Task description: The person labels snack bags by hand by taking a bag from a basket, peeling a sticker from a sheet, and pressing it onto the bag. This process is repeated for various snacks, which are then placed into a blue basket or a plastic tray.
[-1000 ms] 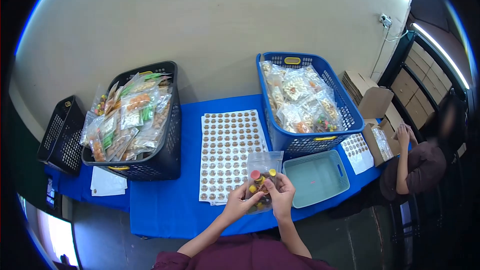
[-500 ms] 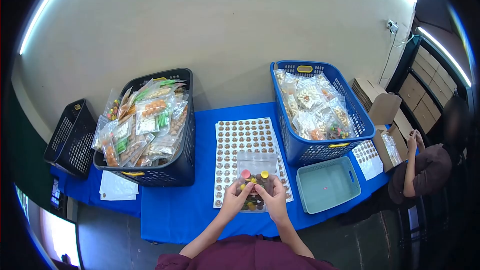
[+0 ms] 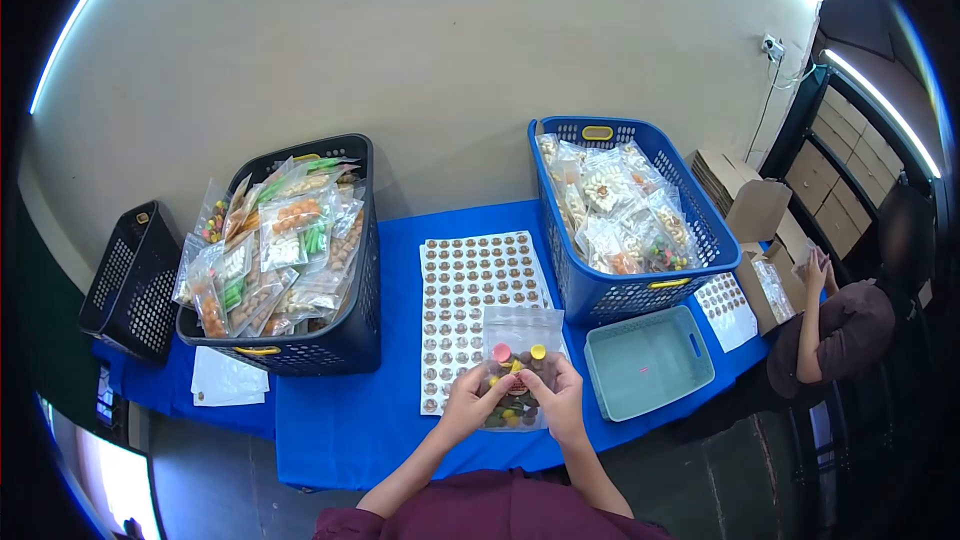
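At the far left stands an upright black perforated plastic basket (image 3: 152, 308), and beside it a larger black perforated plastic basket (image 3: 347, 325) heaped with clear plastic bags (image 3: 290, 245) of orange, green, white and brown pieces. White sheets of paper (image 3: 228, 382) lie by its near side. Further right, a white sheet printed with rows of small round brown labels (image 3: 470, 290) rests on the blue-cloth-covered desk (image 3: 345, 430). In front of this sheet, the person's left hand (image 3: 466, 406) grips one side of a clear plastic pouch (image 3: 522, 356) filled with dark, yellow and pink pieces; the right hand (image 3: 562, 402) grips the other side. Both hands are closed on the pouch, thumbs close together on its front, with some fingers hidden behind it. To the right come a blue perforated plastic basket (image 3: 632, 292) full of bags of mostly whitish pieces and, nearer, a shallow pale-green plastic tray (image 3: 648, 368). Past them lie another label sheet (image 3: 726, 312), an open brown cardboard box (image 3: 752, 290) and a dark-sleeved co-worker (image 3: 855, 330) with hands raised.
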The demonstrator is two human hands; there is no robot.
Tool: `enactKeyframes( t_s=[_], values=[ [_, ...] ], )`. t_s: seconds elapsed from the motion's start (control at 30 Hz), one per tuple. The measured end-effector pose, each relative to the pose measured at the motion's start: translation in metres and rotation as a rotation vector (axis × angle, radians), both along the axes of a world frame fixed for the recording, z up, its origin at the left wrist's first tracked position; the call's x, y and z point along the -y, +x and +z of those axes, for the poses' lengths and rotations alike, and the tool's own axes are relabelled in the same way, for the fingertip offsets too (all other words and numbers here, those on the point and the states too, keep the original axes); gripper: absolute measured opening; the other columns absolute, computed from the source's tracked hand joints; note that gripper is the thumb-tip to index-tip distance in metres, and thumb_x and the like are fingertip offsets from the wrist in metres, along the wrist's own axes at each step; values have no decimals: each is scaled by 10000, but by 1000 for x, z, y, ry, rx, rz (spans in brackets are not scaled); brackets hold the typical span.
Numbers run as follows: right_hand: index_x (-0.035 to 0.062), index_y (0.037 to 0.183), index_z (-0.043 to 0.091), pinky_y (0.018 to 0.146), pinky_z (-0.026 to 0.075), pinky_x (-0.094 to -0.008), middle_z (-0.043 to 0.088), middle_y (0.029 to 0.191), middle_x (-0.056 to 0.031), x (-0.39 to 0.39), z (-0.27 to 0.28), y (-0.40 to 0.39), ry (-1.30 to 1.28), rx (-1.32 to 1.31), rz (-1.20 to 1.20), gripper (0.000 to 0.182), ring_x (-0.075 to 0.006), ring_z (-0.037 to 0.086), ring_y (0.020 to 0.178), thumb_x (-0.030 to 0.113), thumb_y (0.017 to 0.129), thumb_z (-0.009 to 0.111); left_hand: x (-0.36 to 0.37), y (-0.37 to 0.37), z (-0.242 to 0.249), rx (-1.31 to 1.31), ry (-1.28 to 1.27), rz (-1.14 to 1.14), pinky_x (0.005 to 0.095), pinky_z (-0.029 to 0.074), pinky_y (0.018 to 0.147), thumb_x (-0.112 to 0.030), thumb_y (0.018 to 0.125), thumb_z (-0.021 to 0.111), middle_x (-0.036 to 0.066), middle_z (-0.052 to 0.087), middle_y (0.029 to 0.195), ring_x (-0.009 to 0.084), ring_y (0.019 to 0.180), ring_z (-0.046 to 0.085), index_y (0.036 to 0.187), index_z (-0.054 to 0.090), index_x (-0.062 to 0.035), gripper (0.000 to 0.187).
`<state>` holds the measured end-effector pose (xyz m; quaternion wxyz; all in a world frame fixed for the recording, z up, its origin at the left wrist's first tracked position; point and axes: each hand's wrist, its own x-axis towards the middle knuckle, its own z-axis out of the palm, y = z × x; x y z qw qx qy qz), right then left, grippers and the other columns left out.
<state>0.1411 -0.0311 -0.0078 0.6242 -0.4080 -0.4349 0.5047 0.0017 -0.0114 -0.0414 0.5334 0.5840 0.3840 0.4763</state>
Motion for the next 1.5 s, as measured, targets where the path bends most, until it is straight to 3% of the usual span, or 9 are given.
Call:
enactKeyframes(
  t_s=[0.37, 0.47, 0.57, 0.67, 0.93, 1.07, 1.4, 1.47, 1.5],
  values=[
    [-19, 1046, 476, 748, 463, -237, 580, 965, -75, 2, 4, 0, -1, -70, -12, 251, -110, 570, 851, 62, 829, 574, 18, 6, 20, 303, -205, -39, 236, 474, 681, -204, 852, 578, 53, 615, 892, 84, 808, 570, 1062, 536, 42, 327],
    [-4, 1077, 412, 751, 465, -248, 566, 961, -82, 5, 0, -5, 128, -101, -40, 324, -126, 568, 858, 58, 816, 593, 20, -1, 24, 21, -184, -94, 229, 471, 670, -230, 819, 622, 55, 619, 866, 82, 788, 573, 1046, 552, 38, 359],
    [2, 1092, 383, 752, 469, -255, 560, 947, -84, 9, 7, -3, 88, 65, -20, 371, -136, 571, 848, 55, 804, 610, 24, -1, 26, -26, -101, -62, 224, 469, 649, -243, 793, 650, 54, 621, 830, 78, 748, 573, 1012, 574, 31, 359],
    [5, 1086, 393, 745, 470, -255, 556, 943, -79, 11, 4, 2, 22, -40, 18, 360, -131, 572, 834, 41, 801, 610, 28, -2, 38, -117, -15, -64, 215, 466, 627, -217, 794, 649, 56, 621, 805, 72, 716, 570, 989, 585, 27, 320],
    [48, 1161, 370, 772, 435, -237, 538, 984, -67, 19, 4, 17, 4, -221, 112, 398, -112, 530, 894, 202, 854, 571, 31, -3, 21, 192, -354, -278, 211, 447, 682, -193, 829, 610, 26, 606, 886, 66, 799, 550, 996, 567, 11, 268],
    [32, 1187, 367, 837, 416, -265, 498, 1068, -77, 21, -16, 16, 59, 109, 186, 428, -126, 500, 974, 161, 841, 585, 28, -3, 5, 38, -327, -160, 203, 433, 644, -254, 859, 566, 29, 604, 845, 63, 754, 543, 979, 572, 11, 291],
    [13, 1198, 395, 810, 420, -255, 495, 1058, -67, 10, -6, 48, -12, 50, 415, 363, -108, 510, 930, 157, 885, 507, 14, 4, 9, 73, -258, -59, 210, 458, 637, -270, 890, 510, 51, 615, 850, 68, 737, 556, 951, 573, 36, 319],
    [13, 1078, 546, 666, 435, -215, 571, 821, -38, 13, 21, 81, -21, 407, 186, 240, -74, 529, 737, 127, 873, 493, 4, 5, 7, 78, -247, -24, 202, 454, 632, -256, 895, 504, 48, 618, 837, 67, 727, 556, 951, 572, 34, 303],
    [4, 970, 607, 571, 403, -214, 552, 694, -20, 16, 41, 94, -7, 341, 39, 205, -76, 500, 626, 136, 872, 484, 4, 8, 16, 98, -247, -4, 202, 454, 632, -253, 895, 503, 47, 618, 833, 68, 724, 556, 949, 573, 33, 299]
  ],
)
